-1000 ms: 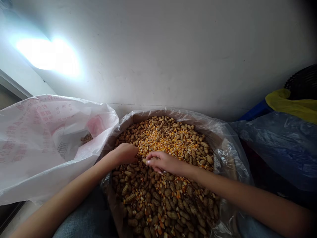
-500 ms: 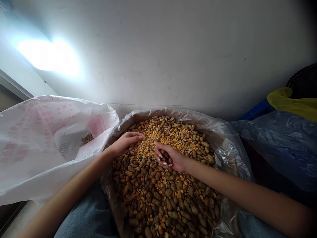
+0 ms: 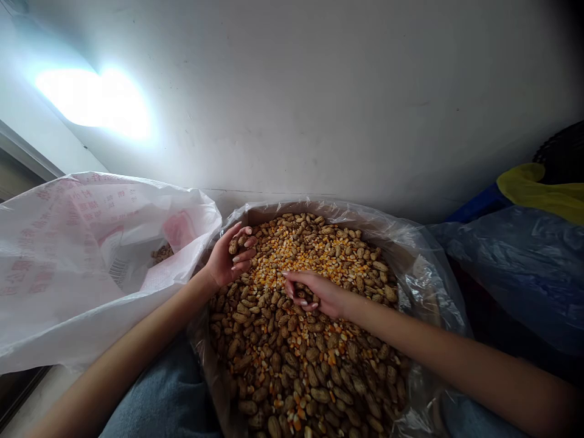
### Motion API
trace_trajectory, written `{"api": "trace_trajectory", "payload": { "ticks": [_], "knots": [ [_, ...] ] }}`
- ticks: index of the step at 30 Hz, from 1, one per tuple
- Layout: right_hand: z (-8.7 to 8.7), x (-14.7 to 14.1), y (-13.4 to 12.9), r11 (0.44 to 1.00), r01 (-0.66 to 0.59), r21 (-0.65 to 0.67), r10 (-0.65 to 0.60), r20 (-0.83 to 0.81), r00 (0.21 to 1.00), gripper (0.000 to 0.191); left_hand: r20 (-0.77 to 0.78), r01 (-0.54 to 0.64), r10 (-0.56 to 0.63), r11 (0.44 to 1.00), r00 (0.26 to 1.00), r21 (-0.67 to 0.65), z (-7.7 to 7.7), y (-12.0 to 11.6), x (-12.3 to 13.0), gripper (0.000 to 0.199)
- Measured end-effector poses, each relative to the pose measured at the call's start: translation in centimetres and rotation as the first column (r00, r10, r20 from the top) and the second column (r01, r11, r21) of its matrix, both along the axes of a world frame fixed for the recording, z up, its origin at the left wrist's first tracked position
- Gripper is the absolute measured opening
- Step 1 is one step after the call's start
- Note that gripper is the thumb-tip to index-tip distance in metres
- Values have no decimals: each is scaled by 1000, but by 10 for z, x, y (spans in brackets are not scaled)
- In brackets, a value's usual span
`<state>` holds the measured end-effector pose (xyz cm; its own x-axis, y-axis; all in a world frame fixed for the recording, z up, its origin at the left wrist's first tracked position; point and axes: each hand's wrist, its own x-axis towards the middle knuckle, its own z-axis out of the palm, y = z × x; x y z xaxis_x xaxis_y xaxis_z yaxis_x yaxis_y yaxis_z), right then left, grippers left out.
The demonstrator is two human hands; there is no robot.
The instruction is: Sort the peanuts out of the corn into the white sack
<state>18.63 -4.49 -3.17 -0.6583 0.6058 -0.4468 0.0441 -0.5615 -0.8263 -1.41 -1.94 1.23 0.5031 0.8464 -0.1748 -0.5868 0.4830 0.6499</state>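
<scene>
Unshelled peanuts (image 3: 328, 389) and yellow corn kernels (image 3: 292, 243) lie mixed in a wide container lined with clear plastic (image 3: 424, 274). My left hand (image 3: 230, 255) is turned palm up above the left side of the mix, its fingers curled around a few peanuts (image 3: 238, 243). Low over the middle, my right hand (image 3: 314, 292) has its fingers bent inward around several peanuts (image 3: 305, 295), partly hidden by the thumb and palm.
A white woven sack (image 3: 68, 274) with red print gapes open at the left, some peanuts (image 3: 162, 252) inside it. On the right are a dark translucent plastic bag (image 3: 511, 261) and a yellow cloth or mesh (image 3: 538, 191). Behind everything rises a pale wall (image 3: 310, 97).
My left hand has drawn back a little to the left and rolled palm up, which brings the peanuts in it into view. The right hand stays almost in place.
</scene>
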Motion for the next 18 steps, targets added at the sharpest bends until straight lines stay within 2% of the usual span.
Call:
{"api": "trace_trajectory", "payload": {
  "ticks": [2,3,4,5,6,7,9,11,12,14,16,18],
  "knots": [
    [-2,0,0,986,-30,167,4,159,987,33,-92,9,-6,999,996,31,-3,1,0,20],
    [-3,0,-1,954,-74,289,0,247,969,34,-187,30,-18,997,982,64,-5,1,0,22],
    [-3,0,-2,895,-139,425,-11,331,943,34,-319,72,-33,992,947,108,-7,1,0,24],
    [-3,0,-3,802,-220,556,-33,409,912,34,-480,143,-49,976,876,163,-9,1,0,26],
    [-3,0,-5,680,-314,663,-62,479,876,31,-648,245,-44,943,761,224,-11,0,1,27],
    [-1,0,-6,547,-413,728,-96,545,833,29,-793,370,-5,887,609,278,-13,-1,2,28],
    [2,-1,-11,317,-606,729,-161,671,724,26,-946,629,165,714,277,309,-15,-4,5,26],
    [4,-3,-14,168,-748,643,-209,764,610,25,-942,802,334,557,21,216,-17,-8,9,24],
    [6,-4,-16,120,-789,602,-227,791,569,24,-923,849,377,509,-72,142,-18,-10,11,25],
    [7,-7,-18,48,-833,551,-254,813,523,22,-894,894,407,448,-186,18,-21,-12,15,26],
    [8,-8,-19,2,-850,526,-267,820,507,19,-885,910,416,414,-211,-22,-24,-14,17,26],
    [8,-7,-19,-16,-858,514,-276,822,498,18,-885,908,421,420,-198,-3,-26,-14,18,27]
  ]
}}
